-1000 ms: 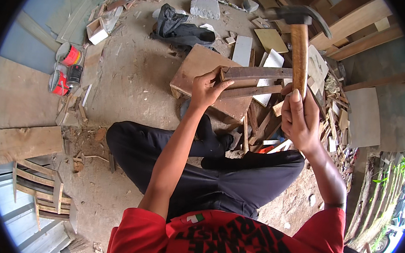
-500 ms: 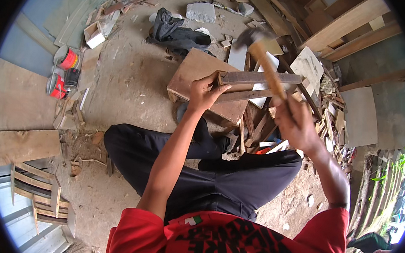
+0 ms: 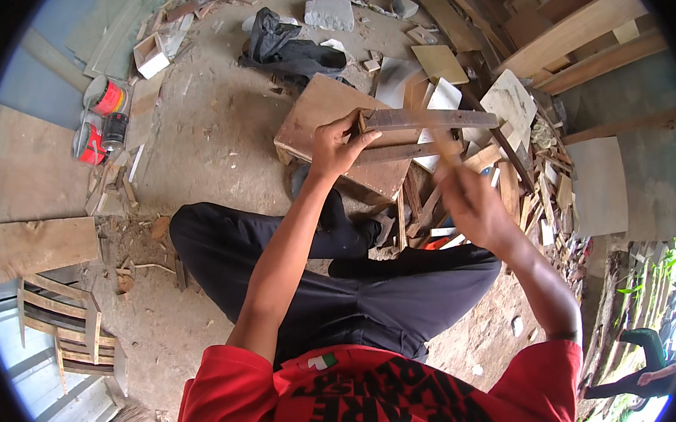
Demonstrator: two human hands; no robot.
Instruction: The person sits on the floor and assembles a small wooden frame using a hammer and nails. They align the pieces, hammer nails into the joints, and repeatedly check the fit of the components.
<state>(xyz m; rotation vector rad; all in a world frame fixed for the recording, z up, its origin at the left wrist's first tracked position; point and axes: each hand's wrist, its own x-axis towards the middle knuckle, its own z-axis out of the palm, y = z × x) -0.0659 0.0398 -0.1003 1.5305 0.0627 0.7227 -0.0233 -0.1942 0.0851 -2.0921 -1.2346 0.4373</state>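
Observation:
My left hand [image 3: 337, 147] is closed round the left end of a narrow wooden frame [image 3: 394, 119] made of two dark strips lying one beyond the other. The frame is held over a low brown wooden stand [image 3: 308, 119]; whether it touches the top I cannot tell. A hammer [image 3: 446, 147] is in my right hand [image 3: 469, 202], its wooden handle gripped in a fist. Motion smears the handle and head, which overlap the right part of the frame. My legs are crossed on the floor in front of me.
Scrap wood [image 3: 544, 189] is heaped to the right, beside leaning boards [image 3: 589, 44]. Paint cans [image 3: 103, 98] stand at the left wall. Beyond the stand lie a black cloth or bag [image 3: 284, 50] and a pale block [image 3: 330, 14]. Another person's arm [image 3: 659, 373] shows at lower right.
The hammer has swung from raised and plainly visible to a blur over the frame, my right hand moving slightly left. My left hand keeps its hold. More of the person at lower right shows.

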